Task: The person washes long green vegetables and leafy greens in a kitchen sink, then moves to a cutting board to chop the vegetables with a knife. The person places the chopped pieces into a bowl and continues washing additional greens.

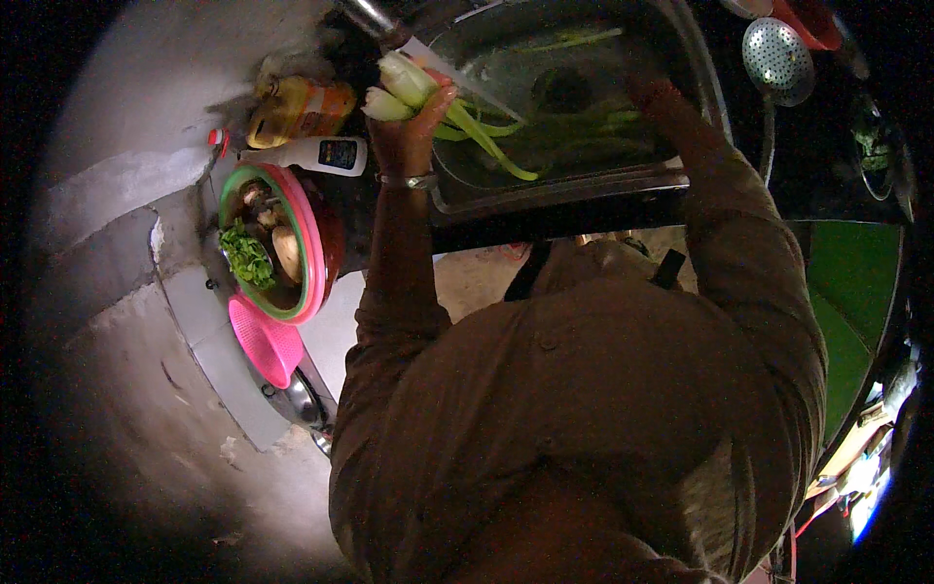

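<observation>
Pale green vegetable stalks with thick whitish ends are held in my left hand at the near left side of a metal sink basin. Their long green ends hang over the basin. My right hand reaches into the dark right side of the basin; its fingers are too dark to make out. More green stalks lie at the basin's far side, and others near my right wrist. A stream of water seems to run from the metal faucet beside my left hand.
Left of the sink lie a white bottle and a yellow-orange container. Stacked plastic basins hold leafy greens and pale root pieces. A pink colander is below them. At the right are a perforated metal skimmer and a green surface.
</observation>
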Tool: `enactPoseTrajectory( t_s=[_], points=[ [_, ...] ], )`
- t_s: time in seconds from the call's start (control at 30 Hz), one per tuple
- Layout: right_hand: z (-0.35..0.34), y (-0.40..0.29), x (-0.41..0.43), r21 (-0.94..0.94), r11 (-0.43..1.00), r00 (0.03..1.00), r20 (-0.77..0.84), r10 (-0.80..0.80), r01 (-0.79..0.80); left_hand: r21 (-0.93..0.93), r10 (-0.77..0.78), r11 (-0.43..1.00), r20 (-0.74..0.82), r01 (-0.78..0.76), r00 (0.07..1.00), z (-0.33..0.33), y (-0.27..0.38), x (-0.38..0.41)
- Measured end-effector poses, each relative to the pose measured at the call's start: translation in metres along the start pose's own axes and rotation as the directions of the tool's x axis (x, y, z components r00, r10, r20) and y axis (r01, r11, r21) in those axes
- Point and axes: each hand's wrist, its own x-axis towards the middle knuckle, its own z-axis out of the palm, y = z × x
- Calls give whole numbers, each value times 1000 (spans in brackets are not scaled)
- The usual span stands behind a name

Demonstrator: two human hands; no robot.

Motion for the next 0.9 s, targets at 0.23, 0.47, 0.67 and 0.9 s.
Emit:
enactPoseTrajectory(
  t_s=[0.23, 0.47, 0.67, 0.9],
  points=[
    [-140, -43, -23, 342, 893, 937, -289, -197, 293, -156, -133, 970, 309, 188, 942, 25, 35, -5],
    [-209, -148, -35, 768, 78, 771, -625, -124, 636, -97, -52, 992, 220, 75, 974, 25, 18, 13],
    [-192, -204, -10, 789, 72, 791, -602, -109, 610, -470, -223, 863, -27, 185, 974, 6, -11, 9],
    [-174, -233, 0, 801, 301, 840, -542, -5, 518, -445, -267, 887, -266, 128, 926, -1, -8, 3]
  ],
)
